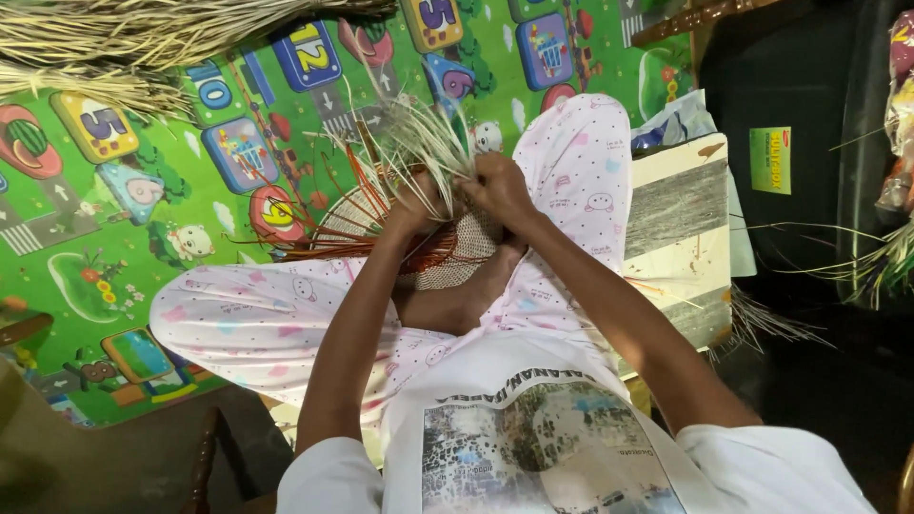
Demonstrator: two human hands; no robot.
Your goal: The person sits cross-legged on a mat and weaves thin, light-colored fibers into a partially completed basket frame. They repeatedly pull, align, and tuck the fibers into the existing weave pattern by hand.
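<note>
Up close, the person sits cross-legged on a green play mat (190,190), with a half-woven basket (447,252) resting on the lap against a bare foot; both hands meet just above its rim. The left hand (416,202) is closed around a tuft of pale strands (424,133) that fan upward and away; the right hand (497,186) is also closed, pinching the same tuft from the other side, the two hands touching or nearly so. Reddish-brown strands (328,205) stick out loose to the left of the basket, over the mat.

As a judgement: the pale strands look stiff and springy, so a slackened grip could let them flick free and loosen the weave beneath; bending one too sharply could snap it; the loose reddish ends could tangle with the pale ones or catch on a sleeve; the basket sits only on the lap, so a hard pull could tip it off.

Counted: one basket; two hands at work; one large bundle of dry straw (143,38) lying on the mat at the upper left, well apart; one pale board (678,205) just beside the right knee; more loose strands (876,262) at the far right edge; the single strands are too many and too fine to count.
</note>
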